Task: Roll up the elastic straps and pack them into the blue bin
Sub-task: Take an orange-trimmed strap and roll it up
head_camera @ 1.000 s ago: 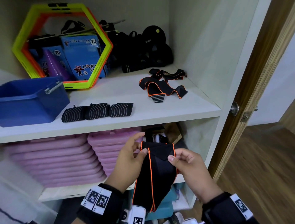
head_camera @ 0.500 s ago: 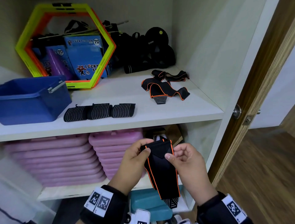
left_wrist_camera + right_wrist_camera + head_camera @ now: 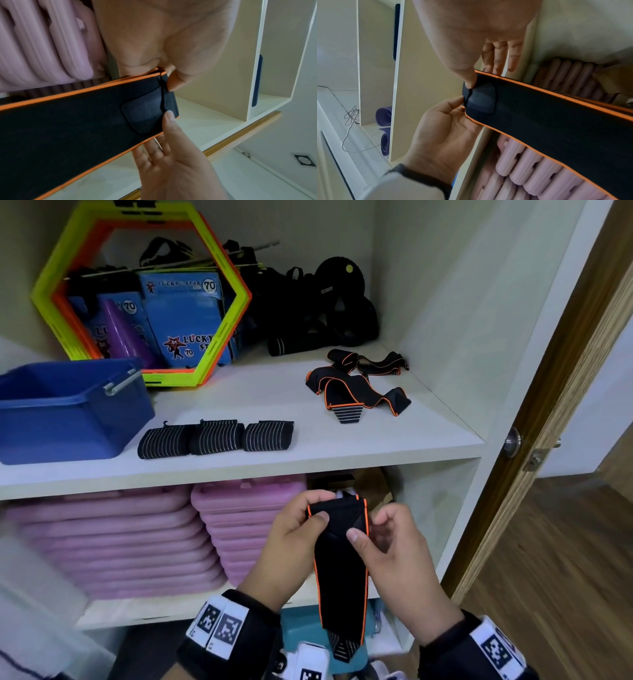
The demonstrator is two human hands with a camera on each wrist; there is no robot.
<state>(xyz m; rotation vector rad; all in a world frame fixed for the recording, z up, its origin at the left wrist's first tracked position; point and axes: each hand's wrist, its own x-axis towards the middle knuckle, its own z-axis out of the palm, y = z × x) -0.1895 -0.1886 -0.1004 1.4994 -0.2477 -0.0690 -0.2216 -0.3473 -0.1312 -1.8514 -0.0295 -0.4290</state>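
A black elastic strap with orange edging [image 3: 339, 573] hangs in front of the lower shelf, striped tip down. My left hand [image 3: 322, 506] pinches its folded top end on the left, and my right hand [image 3: 365, 525] pinches it on the right. The left wrist view shows the strap [image 3: 77, 128] with my left thumb [image 3: 176, 81] on the fold. My right thumb [image 3: 471, 81] presses the fold of the strap [image 3: 556, 115] in the right wrist view. The blue bin [image 3: 68, 409] stands at the upper shelf's left. Three rolled straps [image 3: 215, 436] lie beside it. Another loose orange-edged strap [image 3: 356, 386] lies to the right.
A yellow and orange hexagon frame [image 3: 226, 313] leans at the shelf's back with blue boxes [image 3: 185, 320] behind it and black gear [image 3: 325, 309] beside it. Pink pads [image 3: 113, 542] fill the lower shelf. A wooden door [image 3: 565, 405] stands open at the right.
Both hands have closed on the strap's top end and turned it over into a first fold. The hanging tail has straightened, and its striped tip now shows below.
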